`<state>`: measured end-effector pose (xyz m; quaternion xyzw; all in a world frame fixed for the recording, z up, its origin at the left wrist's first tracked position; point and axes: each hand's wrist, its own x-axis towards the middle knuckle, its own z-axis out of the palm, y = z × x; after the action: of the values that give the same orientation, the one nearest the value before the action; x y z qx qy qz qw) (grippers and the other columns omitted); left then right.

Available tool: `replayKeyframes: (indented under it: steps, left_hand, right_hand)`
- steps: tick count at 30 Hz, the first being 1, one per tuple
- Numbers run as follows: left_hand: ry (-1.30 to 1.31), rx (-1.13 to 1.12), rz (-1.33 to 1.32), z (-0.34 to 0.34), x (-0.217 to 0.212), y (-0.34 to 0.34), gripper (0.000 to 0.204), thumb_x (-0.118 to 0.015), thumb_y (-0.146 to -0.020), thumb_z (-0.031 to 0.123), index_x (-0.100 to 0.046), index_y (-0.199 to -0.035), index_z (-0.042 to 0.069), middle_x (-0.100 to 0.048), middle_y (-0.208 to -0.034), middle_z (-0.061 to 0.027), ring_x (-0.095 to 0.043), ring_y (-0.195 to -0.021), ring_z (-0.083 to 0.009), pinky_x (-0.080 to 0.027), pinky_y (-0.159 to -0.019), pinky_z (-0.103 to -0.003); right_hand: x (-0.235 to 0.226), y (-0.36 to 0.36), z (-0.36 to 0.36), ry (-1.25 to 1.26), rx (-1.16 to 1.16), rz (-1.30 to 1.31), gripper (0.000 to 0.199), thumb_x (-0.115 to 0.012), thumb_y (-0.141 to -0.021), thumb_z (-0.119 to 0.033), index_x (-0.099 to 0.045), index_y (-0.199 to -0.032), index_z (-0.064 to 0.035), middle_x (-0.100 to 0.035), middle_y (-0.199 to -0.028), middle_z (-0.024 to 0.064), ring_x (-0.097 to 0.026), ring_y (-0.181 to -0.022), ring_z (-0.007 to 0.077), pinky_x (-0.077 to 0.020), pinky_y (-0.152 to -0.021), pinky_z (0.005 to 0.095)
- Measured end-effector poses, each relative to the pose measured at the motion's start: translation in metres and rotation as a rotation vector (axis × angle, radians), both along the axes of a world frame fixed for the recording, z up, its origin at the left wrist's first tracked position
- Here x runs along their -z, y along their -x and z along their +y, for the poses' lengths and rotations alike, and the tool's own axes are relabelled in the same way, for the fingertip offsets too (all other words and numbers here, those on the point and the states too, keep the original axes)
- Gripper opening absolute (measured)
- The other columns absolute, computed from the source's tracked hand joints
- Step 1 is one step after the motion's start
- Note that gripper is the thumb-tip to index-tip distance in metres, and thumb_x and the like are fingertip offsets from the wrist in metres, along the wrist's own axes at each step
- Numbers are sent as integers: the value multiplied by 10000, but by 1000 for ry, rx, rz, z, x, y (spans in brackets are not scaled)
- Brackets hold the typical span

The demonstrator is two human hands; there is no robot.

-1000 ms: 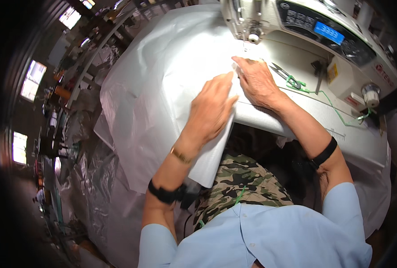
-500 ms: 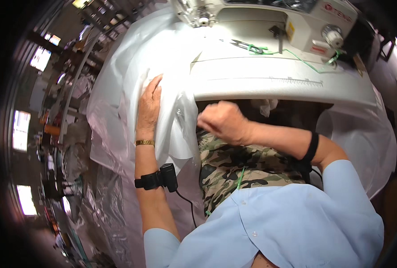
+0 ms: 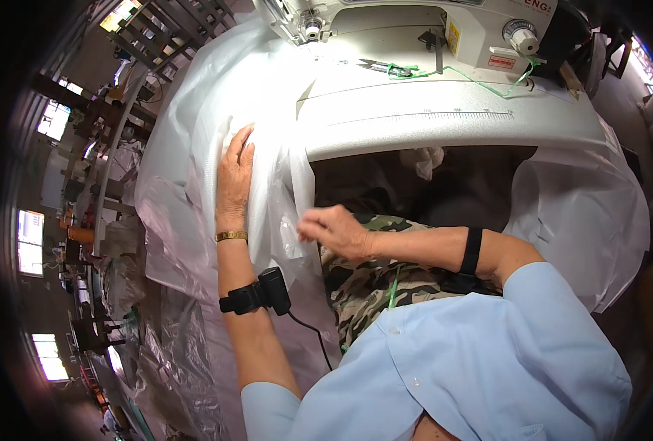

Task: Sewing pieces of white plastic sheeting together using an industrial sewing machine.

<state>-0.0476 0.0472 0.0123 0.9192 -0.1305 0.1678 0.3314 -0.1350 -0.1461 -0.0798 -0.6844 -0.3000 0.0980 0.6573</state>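
A white, partly translucent plastic sheet (image 3: 271, 220) drapes over the left end of the sewing machine bed and hangs down into my lap. My left hand (image 3: 235, 176) lies flat on it, fingers stretched toward the needle area. Lower and to the right, my right hand (image 3: 339, 231) is closed, its curled fingertips over the sheet's right edge. Whether those fingers pinch anything is hidden. The sewing machine head (image 3: 308, 26) stands beyond the sheet, its lamp brightly lighting the fabric there.
Thread snips (image 3: 378, 67) with a green cord (image 3: 451, 70) lie on the white machine bed (image 3: 415, 132), which bears a printed ruler. More translucent sheeting (image 3: 583, 220) hangs at the right. Racks and cluttered shelves (image 3: 110, 169) stand at the left. A black cable (image 3: 313, 331) runs from my left forearm.
My right hand has moved left and a little toward me, up to the sheet's edge. My left hand stays flat on the sheet. The whole view has shifted slightly.
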Motion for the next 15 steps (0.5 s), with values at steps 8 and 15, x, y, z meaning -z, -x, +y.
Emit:
replayKeyframes:
  steps: [8, 15]
  left_hand:
    - [76, -8, 31, 0, -1, 4, 352, -485, -1008, 198, -560, -1325, 63, -600, -1311, -142, -550, -1235, -270, -427, -1051, -363]
    - [76, -17, 43, -3, 1, 1, 356, -490, -1009, 209, -565, -1323, 59, -602, -1313, -129, -550, -1237, -260, -424, -1056, -355]
  right_hand:
    - [38, -48, 2, -32, 156, 63, 306, -558, -827, -163, -598, -1066, 24, -651, -1027, 220, -634, -953, 322, -483, -861, 383]
    - [60, -34, 6, 379, -1, 202, 330, -644, -795, -331, -655, -877, -12, -674, -860, 178, -640, -860, 348, -489, -798, 413]
